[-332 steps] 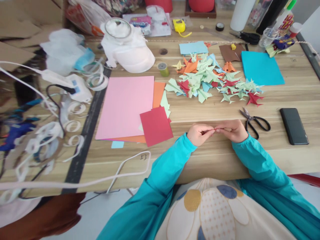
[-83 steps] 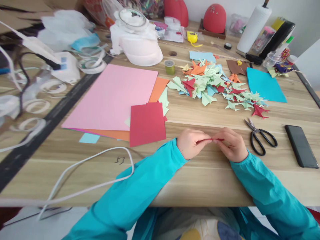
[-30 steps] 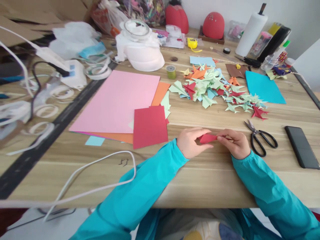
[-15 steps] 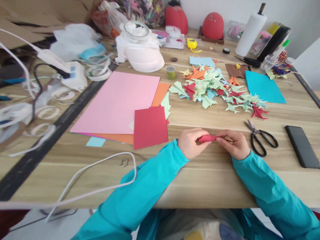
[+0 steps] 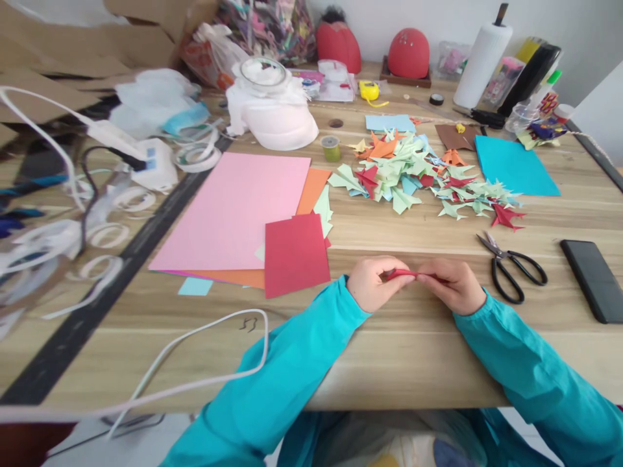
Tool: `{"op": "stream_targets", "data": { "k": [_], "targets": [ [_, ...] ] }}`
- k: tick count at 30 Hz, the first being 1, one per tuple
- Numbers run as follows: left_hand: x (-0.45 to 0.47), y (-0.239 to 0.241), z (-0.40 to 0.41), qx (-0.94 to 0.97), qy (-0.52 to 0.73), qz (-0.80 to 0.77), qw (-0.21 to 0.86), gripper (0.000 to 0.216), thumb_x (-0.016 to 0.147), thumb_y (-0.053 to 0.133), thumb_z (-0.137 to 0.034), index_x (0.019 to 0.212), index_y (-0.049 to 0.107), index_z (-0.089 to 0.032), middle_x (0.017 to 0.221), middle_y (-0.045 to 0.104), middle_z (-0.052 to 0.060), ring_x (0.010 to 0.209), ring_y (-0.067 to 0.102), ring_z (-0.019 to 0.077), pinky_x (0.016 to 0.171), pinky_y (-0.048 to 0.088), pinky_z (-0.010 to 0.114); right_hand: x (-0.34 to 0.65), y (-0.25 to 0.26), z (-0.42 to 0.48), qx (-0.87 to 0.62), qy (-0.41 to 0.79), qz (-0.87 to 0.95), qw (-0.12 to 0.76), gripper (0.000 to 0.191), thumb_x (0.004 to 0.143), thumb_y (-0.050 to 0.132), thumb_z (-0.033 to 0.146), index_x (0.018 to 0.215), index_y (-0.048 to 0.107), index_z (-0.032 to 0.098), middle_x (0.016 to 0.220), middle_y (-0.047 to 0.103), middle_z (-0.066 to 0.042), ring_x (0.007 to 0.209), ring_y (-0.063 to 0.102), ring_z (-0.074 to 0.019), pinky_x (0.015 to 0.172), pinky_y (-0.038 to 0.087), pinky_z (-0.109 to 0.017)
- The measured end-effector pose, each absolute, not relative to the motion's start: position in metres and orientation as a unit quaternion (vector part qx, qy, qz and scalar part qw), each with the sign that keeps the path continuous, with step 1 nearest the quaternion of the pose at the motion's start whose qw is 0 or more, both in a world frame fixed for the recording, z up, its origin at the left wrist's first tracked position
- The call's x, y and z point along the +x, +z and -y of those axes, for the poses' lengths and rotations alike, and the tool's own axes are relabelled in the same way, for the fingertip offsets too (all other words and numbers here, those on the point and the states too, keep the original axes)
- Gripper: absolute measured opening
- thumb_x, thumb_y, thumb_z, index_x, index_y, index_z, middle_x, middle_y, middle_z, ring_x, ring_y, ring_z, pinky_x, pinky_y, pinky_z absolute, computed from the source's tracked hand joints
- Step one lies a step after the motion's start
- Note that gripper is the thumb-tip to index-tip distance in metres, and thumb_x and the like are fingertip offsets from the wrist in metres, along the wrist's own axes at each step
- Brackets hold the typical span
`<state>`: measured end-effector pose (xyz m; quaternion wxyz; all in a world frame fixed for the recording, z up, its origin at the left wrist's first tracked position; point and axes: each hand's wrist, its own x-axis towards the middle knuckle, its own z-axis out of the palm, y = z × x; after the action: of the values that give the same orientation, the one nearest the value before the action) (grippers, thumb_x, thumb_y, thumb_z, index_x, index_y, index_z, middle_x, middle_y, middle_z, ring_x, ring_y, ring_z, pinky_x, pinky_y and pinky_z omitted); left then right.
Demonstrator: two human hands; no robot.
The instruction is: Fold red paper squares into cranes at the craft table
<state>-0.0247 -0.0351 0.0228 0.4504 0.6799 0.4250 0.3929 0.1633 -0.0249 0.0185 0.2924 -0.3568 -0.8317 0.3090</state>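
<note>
Between my two hands is a small folded piece of red paper (image 5: 401, 274), held just above the wooden table. My left hand (image 5: 374, 283) pinches its left part between thumb and fingers. The fingertips of my right hand (image 5: 453, 285) are closed on its right end, and much of the paper is hidden by the fingers. Red paper sheets (image 5: 296, 256) lie to the left of my left hand, overlapping a large pink sheet (image 5: 238, 207). Beyond my hands spreads a pile of folded paper pieces (image 5: 403, 165) in green, orange, red and blue.
Black-handled scissors (image 5: 509, 266) lie to the right of my right hand, with a phone (image 5: 592, 280) farther right. A white cable (image 5: 195, 340) loops over my left sleeve. Turquoise paper (image 5: 516, 165), a thread spool (image 5: 331, 149) and a tape measure (image 5: 368, 91) are farther back.
The red paper has turned and now shows a thinner edge. My right fingers have curled closer around its end. The whole view has shifted slightly.
</note>
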Motion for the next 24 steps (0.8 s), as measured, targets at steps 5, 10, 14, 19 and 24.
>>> {"op": "stream_targets", "data": {
  "k": [5,10,14,19,24],
  "targets": [
    [-0.0242,0.0218,0.0343,0.675,0.406,-0.423,0.449,0.018,0.077,0.059,-0.029,0.073,0.066,-0.014,0.065,0.065,0.004,0.057,0.06,0.0117,0.057,0.049,0.023,0.1638,0.0184,0.0254,-0.362,0.286,0.834,0.302,0.016,0.085,0.05,0.025,0.085,0.064,0.018,0.071,0.064,-0.004,0.065,0.057,-0.0128,0.064,0.045,-0.024],
    [-0.025,0.0206,0.0342,0.702,0.411,-0.42,0.403,0.013,0.073,0.064,-0.027,0.077,0.068,-0.015,0.072,0.067,0.004,0.066,0.061,0.0134,0.065,0.05,0.025,0.1635,0.0203,0.0252,-0.362,0.29,0.834,0.299,0.015,0.085,0.049,0.025,0.086,0.063,0.019,0.074,0.064,-0.004,0.068,0.058,-0.0129,0.064,0.045,-0.024],
    [-0.0249,0.0206,0.0348,0.72,0.41,-0.421,0.37,0.011,0.072,0.065,-0.025,0.076,0.068,-0.015,0.074,0.068,0.005,0.068,0.061,0.0135,0.066,0.049,0.025,0.163,0.0201,0.0246,-0.354,0.285,0.839,0.297,0.016,0.086,0.049,0.024,0.085,0.063,0.018,0.071,0.063,-0.004,0.066,0.057,-0.0126,0.063,0.045,-0.023],
    [-0.0229,0.0207,0.0357,0.696,0.418,-0.42,0.405,0.014,0.075,0.061,-0.026,0.069,0.066,-0.014,0.064,0.065,0.004,0.06,0.06,0.0122,0.062,0.049,0.024,0.1631,0.0178,0.0246,-0.346,0.274,0.848,0.294,0.017,0.086,0.048,0.024,0.086,0.064,0.019,0.07,0.064,-0.004,0.065,0.057,-0.0126,0.062,0.045,-0.023],
    [-0.0208,0.0191,0.0368,0.618,0.417,-0.434,0.507,0.02,0.074,0.062,-0.032,0.069,0.065,-0.013,0.062,0.065,0.003,0.052,0.06,0.0112,0.053,0.051,0.022,0.1626,0.0182,0.0259,-0.337,0.244,0.854,0.313,0.016,0.085,0.049,0.022,0.087,0.065,0.02,0.068,0.063,-0.003,0.064,0.057,-0.013,0.061,0.044,-0.024]
  ]
}}
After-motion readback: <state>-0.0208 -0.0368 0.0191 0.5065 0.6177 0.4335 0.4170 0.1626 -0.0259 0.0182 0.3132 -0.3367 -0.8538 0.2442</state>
